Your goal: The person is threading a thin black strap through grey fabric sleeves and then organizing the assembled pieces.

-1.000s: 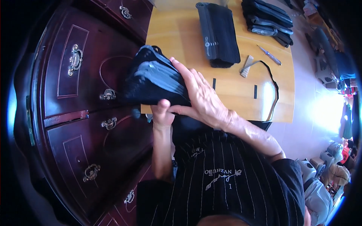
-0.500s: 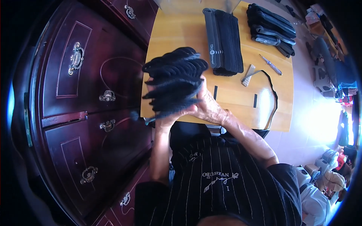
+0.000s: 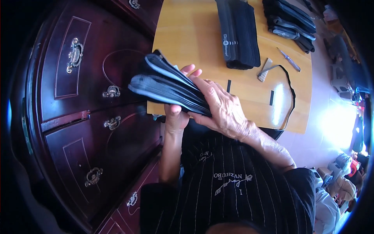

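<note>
I hold a thick stack of flat black fabric strips (image 3: 167,84) up in front of me, at the left side of the table. Its rounded far ends fan apart toward the cabinet, showing greyish faces. My left hand (image 3: 176,117) is closed round the stack from beneath, thumb at the near side, most of its palm hidden. My right hand (image 3: 224,105) grips the right end, where the strips are pressed together. On the table beyond stands a neat pile of similar black strips (image 3: 240,39). Farther right lies a looser bundle of black strips (image 3: 290,25).
A wooden-topped table (image 3: 187,31) lies ahead. On its right are a pen-like tool with a thin metal tip (image 3: 289,59), a small pale flat piece (image 3: 265,70) and a curved black band (image 3: 293,91). A dark red cabinet (image 3: 78,105) with metal handles stands close at left.
The held stack has turned from rounded ends facing up to lying slanted toward the left, its ends fanned. My right hand has moved onto its right end.
</note>
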Demonstrator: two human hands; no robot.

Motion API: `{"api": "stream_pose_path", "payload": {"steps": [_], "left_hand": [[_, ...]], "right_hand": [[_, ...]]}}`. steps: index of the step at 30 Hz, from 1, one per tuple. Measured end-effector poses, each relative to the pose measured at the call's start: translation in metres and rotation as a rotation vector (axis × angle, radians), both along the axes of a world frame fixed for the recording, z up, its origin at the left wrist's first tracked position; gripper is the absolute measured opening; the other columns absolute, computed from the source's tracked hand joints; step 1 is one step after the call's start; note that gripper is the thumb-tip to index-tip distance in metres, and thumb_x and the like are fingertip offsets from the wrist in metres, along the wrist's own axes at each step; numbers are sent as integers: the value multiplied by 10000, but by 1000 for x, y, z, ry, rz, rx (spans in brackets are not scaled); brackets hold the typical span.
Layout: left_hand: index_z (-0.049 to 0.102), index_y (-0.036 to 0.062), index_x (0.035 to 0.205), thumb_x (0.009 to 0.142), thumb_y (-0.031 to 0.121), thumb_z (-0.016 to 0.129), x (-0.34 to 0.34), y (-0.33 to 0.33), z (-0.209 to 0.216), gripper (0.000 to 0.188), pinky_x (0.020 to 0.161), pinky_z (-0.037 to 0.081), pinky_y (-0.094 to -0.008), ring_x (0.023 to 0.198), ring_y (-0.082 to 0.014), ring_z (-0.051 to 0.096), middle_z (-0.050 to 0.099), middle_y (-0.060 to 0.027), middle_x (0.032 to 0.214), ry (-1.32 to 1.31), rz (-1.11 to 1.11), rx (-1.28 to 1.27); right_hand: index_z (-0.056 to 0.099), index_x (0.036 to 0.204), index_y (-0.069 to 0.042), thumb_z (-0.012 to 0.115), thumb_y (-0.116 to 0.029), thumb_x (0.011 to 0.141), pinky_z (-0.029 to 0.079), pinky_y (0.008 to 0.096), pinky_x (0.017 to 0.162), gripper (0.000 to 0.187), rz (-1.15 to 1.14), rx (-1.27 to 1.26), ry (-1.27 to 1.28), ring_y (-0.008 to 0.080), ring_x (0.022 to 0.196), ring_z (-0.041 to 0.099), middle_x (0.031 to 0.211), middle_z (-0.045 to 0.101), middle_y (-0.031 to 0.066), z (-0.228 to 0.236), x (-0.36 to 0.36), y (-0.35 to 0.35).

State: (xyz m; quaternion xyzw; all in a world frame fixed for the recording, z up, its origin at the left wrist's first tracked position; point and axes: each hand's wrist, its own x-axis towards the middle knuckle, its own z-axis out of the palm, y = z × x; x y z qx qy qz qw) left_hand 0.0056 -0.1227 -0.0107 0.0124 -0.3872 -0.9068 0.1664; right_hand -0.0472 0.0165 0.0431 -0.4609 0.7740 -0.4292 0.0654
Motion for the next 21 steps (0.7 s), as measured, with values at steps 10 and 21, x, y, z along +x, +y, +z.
{"api": "stream_pose_path", "payload": {"steps": [10, 21], "left_hand": [[340, -72, 1402, 912, 234, 590, 31, 23, 24, 629, 1112, 321, -417, 1258, -275, 478, 501, -206, 1347, -402, 122, -282], [292, 7, 1436, 720, 291, 682, 47, 17, 14, 863, 916, 524, -420, 1035, -311, 624, 558, -186, 1169, -373, -20, -26]], "right_hand": [[335, 1465, -135, 787, -185, 673, 557, 381, 806, 913, -262, 250, 42, 293, 1082, 547, 1254, 509, 109, 1, 37, 0], [542, 1264, -73, 678, -449, 845, 564, 371, 695, 579, -135, -34, -422, 272, 865, 685, 1010, 637, 136, -11, 26, 30]]}}
